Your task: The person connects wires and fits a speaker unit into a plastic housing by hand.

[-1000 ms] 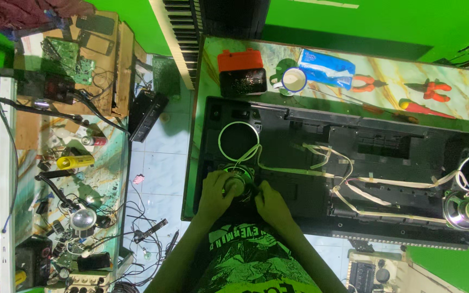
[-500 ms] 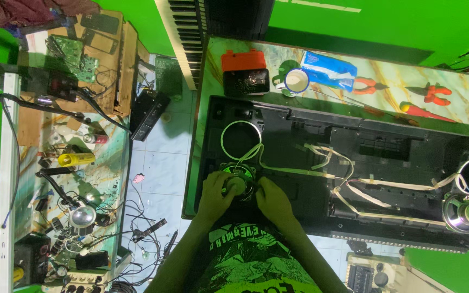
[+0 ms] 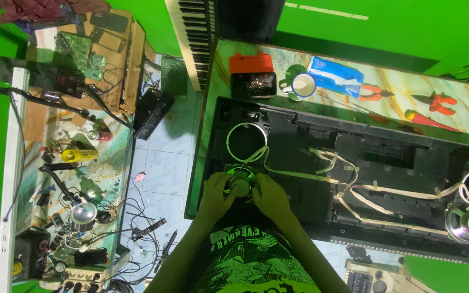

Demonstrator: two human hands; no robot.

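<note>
A: Hands first. What do yours hold?

B: Your left hand [image 3: 216, 193] and right hand [image 3: 268, 196] are both curled closed around a small round speaker [image 3: 239, 185], gripping it from either side.

A: Position of the speaker?

B: It sits at the near left corner of the opened black keyboard casing [image 3: 354, 190], just near of the empty round speaker opening [image 3: 246, 142]. A second speaker [image 3: 465, 223] lies at the right end.

Small round speaker [image 3: 240, 186], magnet up, at open keyboard case's [image 3: 299, 179] left end.
</note>
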